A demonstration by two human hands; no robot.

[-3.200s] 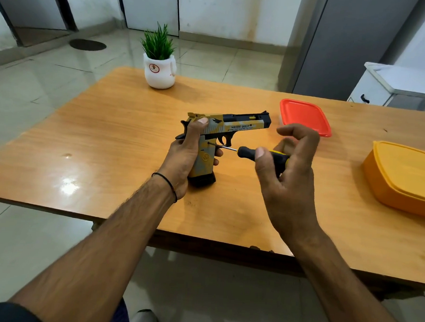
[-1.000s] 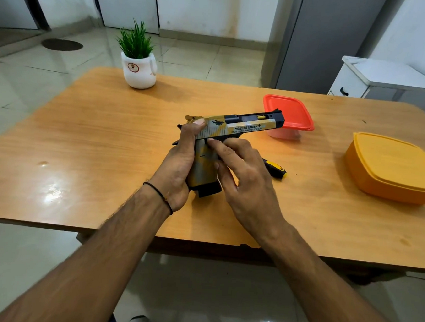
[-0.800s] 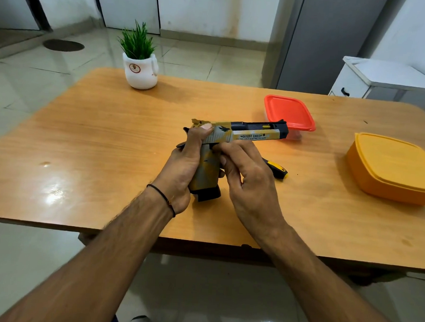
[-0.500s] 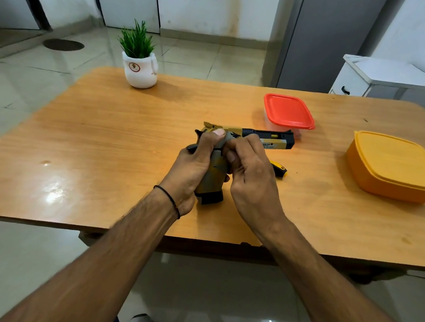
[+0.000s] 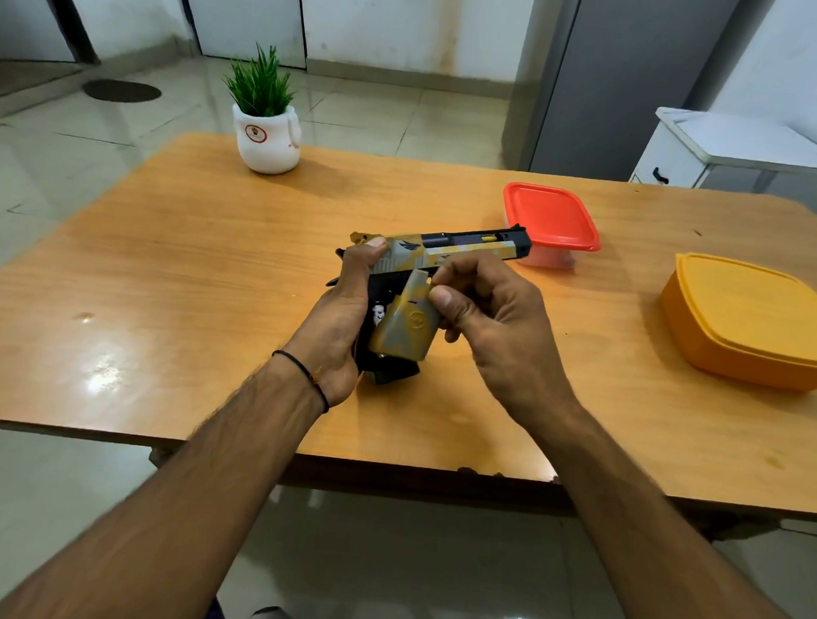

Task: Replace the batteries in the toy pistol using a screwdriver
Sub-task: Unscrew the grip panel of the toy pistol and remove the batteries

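A tiled floor ran back to pale walls, and a grey cabinet (image 5: 616, 83) and a white cupboard (image 5: 741, 157) stood beyond the far right corner of a wooden table (image 5: 184, 271). A green plant in a white pot (image 5: 266, 140) sat near the table's far edge, left of centre. A clear box with a red lid (image 5: 548, 215) stood right of centre toward the far edge, and an orange lidded box (image 5: 755, 321) lay by the right edge.

The toy pistol (image 5: 468, 246) was over the middle of the table, muzzle pointing right with its tip just in front of the red-lidded box. The left hand (image 5: 344, 315), a dark band (image 5: 307, 375) at its wrist, was wrapped round the back of the grip, thumb laid up against the rear of the slide. The right hand (image 5: 496, 324) pinched the yellow-grey grip cover (image 5: 408, 328) between thumb and curled fingers. The cover stood tilted off the grip, with dark inner parts showing behind its left edge. Whether the pistol's black base touched the tabletop could not be told.
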